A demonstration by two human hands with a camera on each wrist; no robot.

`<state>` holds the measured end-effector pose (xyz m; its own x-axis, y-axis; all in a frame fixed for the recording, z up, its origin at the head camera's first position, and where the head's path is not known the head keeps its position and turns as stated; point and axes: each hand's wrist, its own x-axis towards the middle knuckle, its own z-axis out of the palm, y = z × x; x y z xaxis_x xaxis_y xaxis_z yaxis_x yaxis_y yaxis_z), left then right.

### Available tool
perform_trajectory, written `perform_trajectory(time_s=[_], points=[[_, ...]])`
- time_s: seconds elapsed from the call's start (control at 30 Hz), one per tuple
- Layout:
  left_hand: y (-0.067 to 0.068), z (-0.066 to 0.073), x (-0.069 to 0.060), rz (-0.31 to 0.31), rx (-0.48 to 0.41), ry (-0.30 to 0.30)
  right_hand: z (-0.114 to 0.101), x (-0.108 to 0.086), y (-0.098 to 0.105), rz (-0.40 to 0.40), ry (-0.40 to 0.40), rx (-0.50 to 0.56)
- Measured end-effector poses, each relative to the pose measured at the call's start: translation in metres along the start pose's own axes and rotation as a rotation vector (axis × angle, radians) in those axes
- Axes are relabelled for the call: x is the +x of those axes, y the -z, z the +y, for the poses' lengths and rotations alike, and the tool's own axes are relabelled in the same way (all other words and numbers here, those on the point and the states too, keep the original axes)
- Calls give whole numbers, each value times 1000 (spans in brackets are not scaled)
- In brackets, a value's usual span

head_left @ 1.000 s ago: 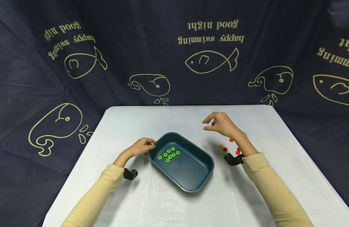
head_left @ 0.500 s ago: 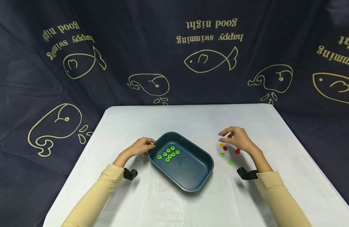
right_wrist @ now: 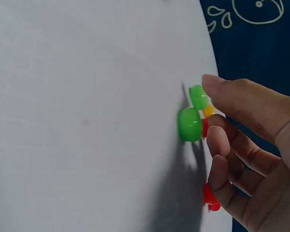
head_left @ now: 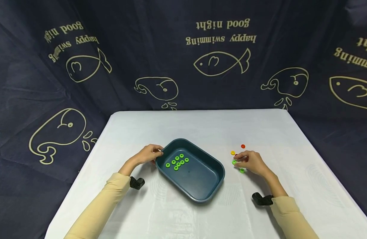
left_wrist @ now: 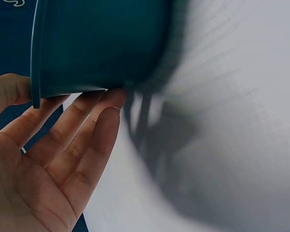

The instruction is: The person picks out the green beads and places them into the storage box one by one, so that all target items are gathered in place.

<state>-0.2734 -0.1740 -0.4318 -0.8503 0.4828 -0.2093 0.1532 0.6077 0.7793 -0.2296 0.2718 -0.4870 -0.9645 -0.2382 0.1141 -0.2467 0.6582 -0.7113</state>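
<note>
A dark teal tray (head_left: pixel 198 184) sits at an angle on the white table, with several small green rings (head_left: pixel 178 164) inside. My left hand (head_left: pixel 147 154) grips its left corner, thumb over the rim and fingers against the outer wall, as the left wrist view shows. To the right of the tray my right hand (head_left: pixel 253 162) is low over loose rings, thumb and fingers apart. A green ring (head_left: pixel 234 162) lies by its fingertips, another green ring (head_left: pixel 242 170) just below them. In the right wrist view the thumb is beside a green ring (right_wrist: pixel 198 97); nothing is clearly held.
Beyond the right hand lie a yellow ring (head_left: pixel 232 153) and a red ring (head_left: pixel 243 146). More red rings (right_wrist: pixel 210 195) show beneath the fingers in the right wrist view. A dark curtain (head_left: pixel 183 93) with fish drawings hangs behind the white table (head_left: pixel 171 126).
My right hand has moved from beyond the loose rings back toward me and down to the green ones. The left hand and tray have stayed in place.
</note>
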Motion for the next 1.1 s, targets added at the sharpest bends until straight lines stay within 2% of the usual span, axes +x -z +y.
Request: perform_trajectory(time_s=[0.17, 0.43, 0.73, 0.93, 1.1], points=[[1, 11, -6, -10, -7, -6, 5, -2, -7, 3, -10, -15], [-3, -7, 4, 7, 10, -2, 8, -3, -14, 44, 20, -28], [-2, -10, 7, 0, 0, 8, 4, 0, -9, 32, 17, -30], [-2, -9, 6, 6, 7, 7, -9, 13, 4, 44, 35, -43], [-1, -9, 4, 8, 16, -2, -35, 33, 11, 69, 91, -60]])
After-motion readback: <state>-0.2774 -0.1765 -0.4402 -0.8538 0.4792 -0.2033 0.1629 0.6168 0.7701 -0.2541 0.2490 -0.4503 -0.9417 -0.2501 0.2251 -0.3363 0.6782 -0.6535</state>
